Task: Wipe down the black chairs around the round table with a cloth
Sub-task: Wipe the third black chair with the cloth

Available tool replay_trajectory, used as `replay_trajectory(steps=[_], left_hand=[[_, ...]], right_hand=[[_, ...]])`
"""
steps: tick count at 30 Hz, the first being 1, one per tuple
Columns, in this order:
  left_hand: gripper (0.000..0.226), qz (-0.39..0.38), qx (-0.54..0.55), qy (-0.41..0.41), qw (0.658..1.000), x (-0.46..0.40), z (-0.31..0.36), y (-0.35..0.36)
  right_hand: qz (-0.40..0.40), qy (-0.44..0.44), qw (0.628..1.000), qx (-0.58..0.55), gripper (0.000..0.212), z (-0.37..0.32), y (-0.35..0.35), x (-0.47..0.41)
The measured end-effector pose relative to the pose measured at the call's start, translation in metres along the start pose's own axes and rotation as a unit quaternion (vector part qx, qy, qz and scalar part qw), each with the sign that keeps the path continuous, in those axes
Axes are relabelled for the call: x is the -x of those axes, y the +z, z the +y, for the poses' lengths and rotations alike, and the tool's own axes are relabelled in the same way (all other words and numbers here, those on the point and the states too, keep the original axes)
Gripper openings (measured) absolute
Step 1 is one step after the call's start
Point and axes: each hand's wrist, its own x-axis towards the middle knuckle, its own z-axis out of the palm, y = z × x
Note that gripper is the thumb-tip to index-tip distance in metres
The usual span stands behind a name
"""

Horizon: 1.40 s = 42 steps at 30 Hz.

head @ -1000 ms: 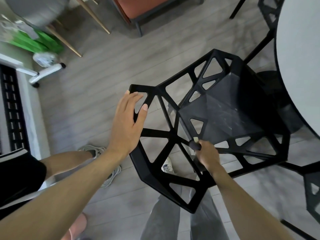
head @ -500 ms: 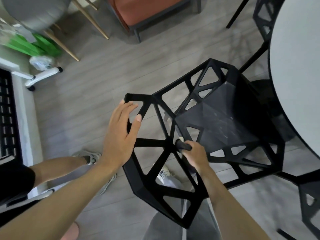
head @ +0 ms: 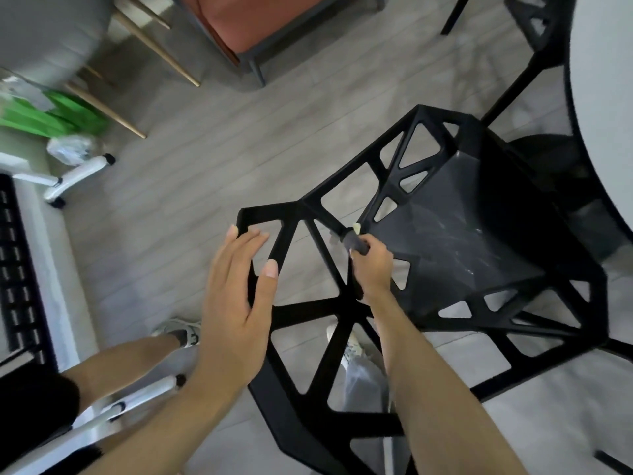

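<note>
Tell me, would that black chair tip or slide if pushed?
Probably slides: the black chair stands on smooth floor. Its open lattice back suggests light weight, so it could tip. The left hand rests flat on the back, likely steadying it.

An orange seat (head: 260, 18) on a grey frame is standing at twelve o'clock on the grey plank floor (head: 212, 159). At ten o'clock a grey chair (head: 44, 32) is resting on gold legs (head: 154, 53), with green bags (head: 51, 114) lying under it. A white wheeled leg (head: 78, 176) is sitting at nine o'clock beside a black grille (head: 17, 269).
</note>
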Motion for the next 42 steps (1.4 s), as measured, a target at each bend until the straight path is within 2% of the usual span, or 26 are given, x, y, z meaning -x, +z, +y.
replay_trajectory(steps=[3, 6, 8, 11, 13, 20, 23, 25, 30, 33, 35, 37, 42], left_hand=[[0.048, -0.002, 0.002, -0.011, 1.0, 0.001, 0.001, 0.0], [0.046, -0.006, 0.006, -0.023, 1.0, 0.002, 0.001, -0.001], [0.048, -0.011, -0.002, -0.024, 1.0, 0.001, 0.004, -0.003], [0.051, -0.019, -0.013, -0.024, 0.999, -0.001, 0.007, -0.005], [0.051, -0.02, -0.015, -0.022, 0.999, -0.001, 0.007, -0.006], [0.05, -0.017, -0.019, -0.013, 1.0, -0.002, 0.005, -0.005], [0.049, -0.017, -0.021, -0.007, 1.0, -0.002, 0.003, -0.003], [0.049, -0.02, -0.022, -0.002, 1.0, -0.003, 0.002, -0.003], [0.049, -0.025, -0.013, -0.004, 1.0, -0.001, 0.003, -0.005], [0.051, -0.025, -0.006, -0.013, 1.0, -0.001, 0.004, -0.004], [0.052, -0.02, -0.003, -0.015, 1.0, -0.001, 0.004, -0.004], [0.051, -0.019, 0.002, -0.014, 1.0, -0.001, 0.004, -0.004], [0.051, -0.016, 0.014, -0.012, 1.0, 0.0, 0.003, -0.002]], right_hand=[[0.021, -0.006, 1.0, 0.016, 0.009, 0.0, 0.005, -0.009], [-0.024, -0.02, 0.999, 0.017, 0.017, 0.007, -0.01, 0.031], [-0.062, -0.023, 0.996, 0.06, 0.019, 0.009, -0.029, 0.062], [-0.122, 0.007, 0.988, 0.093, 0.023, 0.003, -0.052, 0.097], [-0.134, 0.019, 0.987, 0.087, 0.023, -0.003, -0.057, 0.11], [0.001, -0.082, 0.995, -0.052, 0.015, -0.082, -0.008, 0.071], [-0.002, -0.115, 0.99, -0.087, 0.016, -0.111, 0.006, 0.045], [-0.001, -0.127, 0.988, -0.087, 0.019, -0.103, 0.006, 0.044], [-0.047, 0.006, 0.998, 0.027, 0.022, -0.021, -0.03, 0.084], [-0.089, 0.038, 0.991, 0.087, 0.026, 0.003, -0.048, 0.095], [-0.084, 0.022, 0.992, 0.087, 0.02, -0.005, -0.045, 0.091], [-0.06, -0.001, 0.997, 0.04, 0.017, -0.025, -0.032, 0.081], [0.006, -0.092, 0.994, -0.053, 0.01, -0.106, 0.001, 0.042]])
